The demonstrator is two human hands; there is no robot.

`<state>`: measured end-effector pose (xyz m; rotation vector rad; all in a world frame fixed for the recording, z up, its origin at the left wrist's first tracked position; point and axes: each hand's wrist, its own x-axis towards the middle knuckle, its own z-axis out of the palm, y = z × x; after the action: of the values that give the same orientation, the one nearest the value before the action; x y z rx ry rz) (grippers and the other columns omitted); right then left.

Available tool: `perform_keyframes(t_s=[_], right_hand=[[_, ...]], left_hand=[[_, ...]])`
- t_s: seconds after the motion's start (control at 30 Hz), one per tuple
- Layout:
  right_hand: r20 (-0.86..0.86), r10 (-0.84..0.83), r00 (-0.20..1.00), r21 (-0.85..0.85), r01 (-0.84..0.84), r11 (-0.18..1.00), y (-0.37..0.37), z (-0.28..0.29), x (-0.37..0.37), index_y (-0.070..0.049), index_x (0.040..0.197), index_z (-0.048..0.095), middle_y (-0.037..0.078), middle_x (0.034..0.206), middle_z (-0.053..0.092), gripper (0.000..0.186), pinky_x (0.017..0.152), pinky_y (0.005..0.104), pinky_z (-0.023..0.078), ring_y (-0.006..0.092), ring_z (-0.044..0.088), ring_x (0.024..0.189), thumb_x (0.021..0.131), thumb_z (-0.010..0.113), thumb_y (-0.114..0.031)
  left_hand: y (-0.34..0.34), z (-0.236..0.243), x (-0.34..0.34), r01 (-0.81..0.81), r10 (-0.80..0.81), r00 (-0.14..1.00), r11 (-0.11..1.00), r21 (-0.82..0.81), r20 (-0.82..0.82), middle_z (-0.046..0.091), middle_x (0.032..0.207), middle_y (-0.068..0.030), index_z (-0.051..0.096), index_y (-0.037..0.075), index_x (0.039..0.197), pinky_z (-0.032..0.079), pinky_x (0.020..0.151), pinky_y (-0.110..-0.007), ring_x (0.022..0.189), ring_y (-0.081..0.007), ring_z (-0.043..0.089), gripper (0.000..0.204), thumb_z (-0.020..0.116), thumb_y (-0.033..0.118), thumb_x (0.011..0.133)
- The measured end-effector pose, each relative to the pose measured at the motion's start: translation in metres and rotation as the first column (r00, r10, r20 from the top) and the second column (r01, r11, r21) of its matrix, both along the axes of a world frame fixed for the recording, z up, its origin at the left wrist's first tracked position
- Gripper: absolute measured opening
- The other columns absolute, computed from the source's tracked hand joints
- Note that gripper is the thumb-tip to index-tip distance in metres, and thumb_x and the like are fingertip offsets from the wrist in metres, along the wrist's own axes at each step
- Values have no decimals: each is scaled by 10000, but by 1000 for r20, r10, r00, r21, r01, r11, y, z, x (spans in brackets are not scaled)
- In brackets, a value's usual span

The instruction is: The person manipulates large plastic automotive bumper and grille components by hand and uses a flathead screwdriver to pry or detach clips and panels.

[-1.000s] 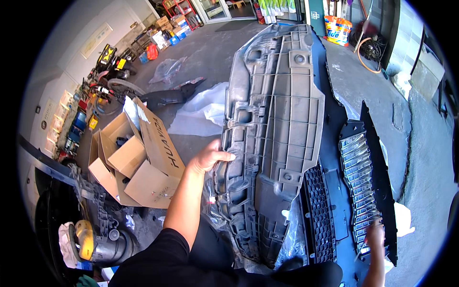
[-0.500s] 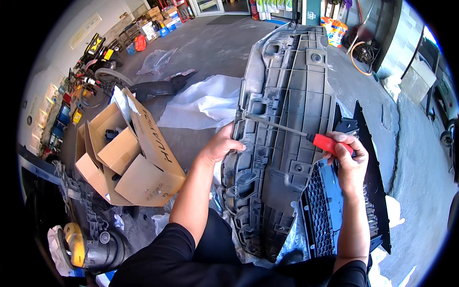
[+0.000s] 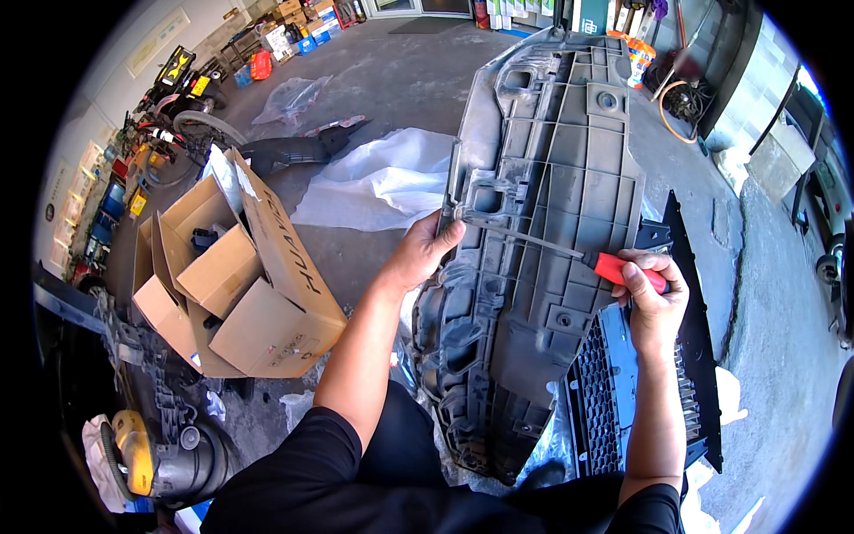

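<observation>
A long grey ribbed plastic panel [image 3: 569, 196] stands lengthwise before me, with square openings along its left side. My left hand [image 3: 427, 254] grips the panel's left edge, its thumb near the metal tip of a screwdriver [image 3: 633, 273]. My right hand [image 3: 654, 303] is closed on the tool's red handle; the long shaft lies across the panel's face toward that edge. Under and right of the panel are a black honeycomb grille [image 3: 594, 400] and another black slatted part [image 3: 703, 338].
An open cardboard box [image 3: 294, 294] sits at left, a yellow machine [image 3: 133, 449] at lower left. Crumpled white sheeting [image 3: 365, 187] lies beyond the box. Bicycles [image 3: 187, 133] and boxes line the left wall; a coiled hose [image 3: 676, 116] is at back right. A vehicle [image 3: 832, 214] shows at the right rim.
My right hand has come up from the lower right with the red screwdriver, now across the panel. My left hand has moved slightly up along the edge, nearer the tip.
</observation>
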<state>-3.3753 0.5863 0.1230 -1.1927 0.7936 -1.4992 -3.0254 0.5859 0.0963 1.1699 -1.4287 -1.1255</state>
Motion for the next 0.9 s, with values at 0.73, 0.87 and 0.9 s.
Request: perform_keyframes(t_s=[0.73,0.87,0.9], right_hand=[[-7,-5,1000,-42,4,999,-10,21,6,-26,933,670,175,1037,727,115,564,243,550,141,687,674,868,764,-8],[-14,-18,1000,-34,18,999,-12,24,6,-24,939,668,177,1037,726,115,562,243,548,143,685,672,871,759,-2],[-12,-17,1000,-37,16,999,-12,25,7,-23,940,667,178,1038,726,115,562,243,548,143,685,672,872,758,-2]], left_hand=[[-12,13,4,-50,57,996,994,-100,68,526,881,64,624,31,1173,413,804,-244,831,-76,434,453,602,456,1015],[-14,20,5,-44,49,995,997,-70,84,529,893,58,617,29,1179,412,812,-244,842,-78,431,462,597,461,1016],[-14,22,5,-42,48,994,997,-62,95,531,897,57,616,28,1186,413,817,-244,845,-78,432,467,596,463,1016]])
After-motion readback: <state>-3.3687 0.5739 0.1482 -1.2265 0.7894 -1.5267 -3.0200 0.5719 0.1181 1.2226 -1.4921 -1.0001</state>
